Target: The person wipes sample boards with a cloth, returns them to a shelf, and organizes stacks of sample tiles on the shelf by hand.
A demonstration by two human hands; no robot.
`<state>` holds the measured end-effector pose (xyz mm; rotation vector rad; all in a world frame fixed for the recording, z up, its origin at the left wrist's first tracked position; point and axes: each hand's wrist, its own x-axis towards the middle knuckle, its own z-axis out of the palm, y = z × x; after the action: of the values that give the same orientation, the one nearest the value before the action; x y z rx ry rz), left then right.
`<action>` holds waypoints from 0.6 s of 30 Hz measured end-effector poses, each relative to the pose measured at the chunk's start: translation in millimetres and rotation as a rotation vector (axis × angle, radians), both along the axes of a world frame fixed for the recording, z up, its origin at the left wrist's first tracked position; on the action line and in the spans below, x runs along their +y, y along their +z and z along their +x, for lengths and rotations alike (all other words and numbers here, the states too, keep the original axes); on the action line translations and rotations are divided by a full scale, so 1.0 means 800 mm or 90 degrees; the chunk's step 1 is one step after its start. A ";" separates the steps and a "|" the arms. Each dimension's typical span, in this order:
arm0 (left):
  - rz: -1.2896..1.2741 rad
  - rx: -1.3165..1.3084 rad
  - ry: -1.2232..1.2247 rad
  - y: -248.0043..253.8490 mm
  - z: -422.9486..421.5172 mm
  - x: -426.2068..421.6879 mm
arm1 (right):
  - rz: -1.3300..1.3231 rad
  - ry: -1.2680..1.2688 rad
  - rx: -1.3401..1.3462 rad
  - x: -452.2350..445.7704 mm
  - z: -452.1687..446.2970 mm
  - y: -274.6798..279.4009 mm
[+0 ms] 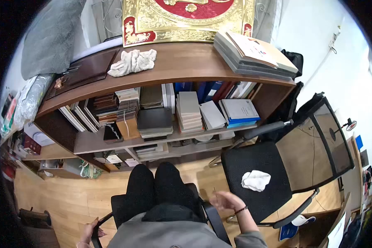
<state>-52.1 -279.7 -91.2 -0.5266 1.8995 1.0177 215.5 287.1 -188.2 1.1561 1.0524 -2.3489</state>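
Note:
My left hand [89, 232] is at the lower left, on the armrest [103, 220] of the chair I sit in, its fingers bent at the armrest's edge. Over the right armrest [215, 223], my right hand [226, 201] hovers with nothing visible in it, fingers loosely apart and a dark bracelet on the wrist. A crumpled white cloth [256, 180] lies to its right on the black seat [252, 159] of an office chair. Another whitish cloth [133, 62] rests on the wooden shelf top [182, 58].
Books and notebooks [155, 120] fill the shelves in front. On the shelf top stand a gold and red framed panel [190, 20], a stack of grey boards [252, 58] and a dark brown folder [87, 70]. A grey cushion [51, 39] is upper left.

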 end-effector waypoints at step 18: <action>-0.181 0.093 0.254 0.021 -0.051 0.175 | 0.500 0.433 -0.125 0.019 -0.043 -0.022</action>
<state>-93.1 -139.9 -74.7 -1.0534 2.1348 1.0610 181.3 302.1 -205.5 0.9793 1.9825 -1.2889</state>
